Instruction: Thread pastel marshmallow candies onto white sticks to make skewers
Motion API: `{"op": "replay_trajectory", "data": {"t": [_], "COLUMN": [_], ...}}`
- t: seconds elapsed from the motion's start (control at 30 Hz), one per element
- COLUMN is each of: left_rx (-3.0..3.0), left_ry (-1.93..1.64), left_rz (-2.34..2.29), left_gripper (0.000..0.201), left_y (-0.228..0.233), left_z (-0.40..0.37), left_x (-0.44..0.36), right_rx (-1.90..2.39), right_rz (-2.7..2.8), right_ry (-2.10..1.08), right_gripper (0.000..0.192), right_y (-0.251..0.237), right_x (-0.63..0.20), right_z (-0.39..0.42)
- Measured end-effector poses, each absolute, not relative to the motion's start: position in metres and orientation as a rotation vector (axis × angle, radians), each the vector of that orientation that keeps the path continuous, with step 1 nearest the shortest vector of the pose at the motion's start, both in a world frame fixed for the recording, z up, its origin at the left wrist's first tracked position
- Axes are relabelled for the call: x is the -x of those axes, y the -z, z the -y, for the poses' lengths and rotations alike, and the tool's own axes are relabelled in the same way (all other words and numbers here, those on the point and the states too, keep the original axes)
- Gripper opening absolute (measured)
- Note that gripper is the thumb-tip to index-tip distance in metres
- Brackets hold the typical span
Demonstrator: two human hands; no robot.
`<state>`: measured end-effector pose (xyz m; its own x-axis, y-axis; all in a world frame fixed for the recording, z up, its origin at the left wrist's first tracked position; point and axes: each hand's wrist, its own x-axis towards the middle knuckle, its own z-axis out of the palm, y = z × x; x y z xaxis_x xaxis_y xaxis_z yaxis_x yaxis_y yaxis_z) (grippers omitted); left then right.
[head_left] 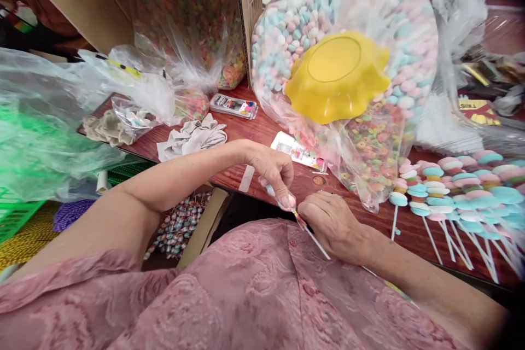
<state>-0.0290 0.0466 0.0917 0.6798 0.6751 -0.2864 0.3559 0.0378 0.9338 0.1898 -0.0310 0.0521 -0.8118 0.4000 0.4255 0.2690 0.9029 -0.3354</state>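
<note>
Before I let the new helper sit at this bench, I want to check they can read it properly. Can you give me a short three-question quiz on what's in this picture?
1. True or false: the yellow bowl lies upside down on the big bag of pastel candy.
2. Which hand pinches the thin stick from above with its fingers: A) left hand, B) right hand?
3. Fill in: the finished candy sticks lie in a row on the table, on the person's ____ side.

Key: 1. True. 2. A. 3. right.
</note>
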Motion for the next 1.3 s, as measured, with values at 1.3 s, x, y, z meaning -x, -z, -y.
{"op": "replay_trajectory", "data": {"t": [1.3], "left_rx": [-0.859], "left_ry": [-0.941], "left_rz": [-0.781], "left_gripper": [0.038], "left_y": [-0.081], "left_z": [0.047], "left_x": [-0.009], "right_rx": [0.596], "right_rz": [2.08], "right_ry": [0.091], "right_gripper": [0.02], "right_y": [-0.052], "right_x": [-0.175], "right_z": [0.004]}}
